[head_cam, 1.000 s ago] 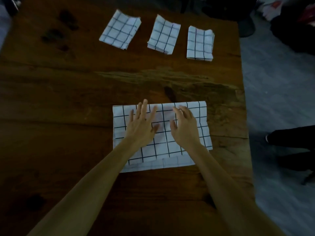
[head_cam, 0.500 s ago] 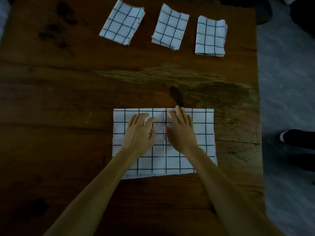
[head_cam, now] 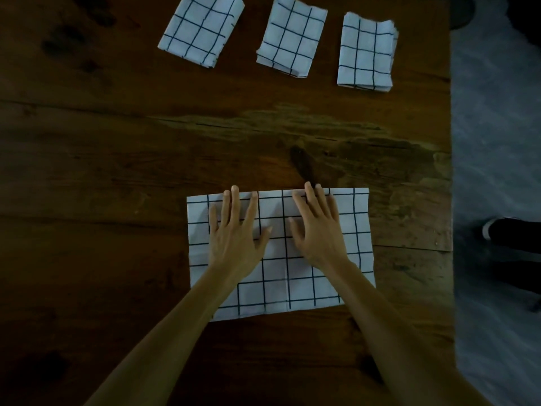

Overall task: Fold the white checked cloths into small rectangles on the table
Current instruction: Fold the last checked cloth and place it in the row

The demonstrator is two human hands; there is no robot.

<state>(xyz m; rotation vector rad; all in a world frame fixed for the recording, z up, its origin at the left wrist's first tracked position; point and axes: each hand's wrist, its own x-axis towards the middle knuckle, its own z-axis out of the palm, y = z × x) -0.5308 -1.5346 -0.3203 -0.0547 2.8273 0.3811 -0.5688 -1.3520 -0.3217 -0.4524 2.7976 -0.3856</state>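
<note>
Wooden table — both hands, left and right, press flat-fingered on the checked cloth.

Both bare forearms reach forward from the lower edge, converging toward the middle; the left hand lies flat, palm down, fingers straight and slightly spread, thumb angled inward; the right hand lies flat beside it, fingers straight and closer together, thumb pointing toward the left; the thumbs sit near, apart

Wooden table, 4 checked cloths
</note>
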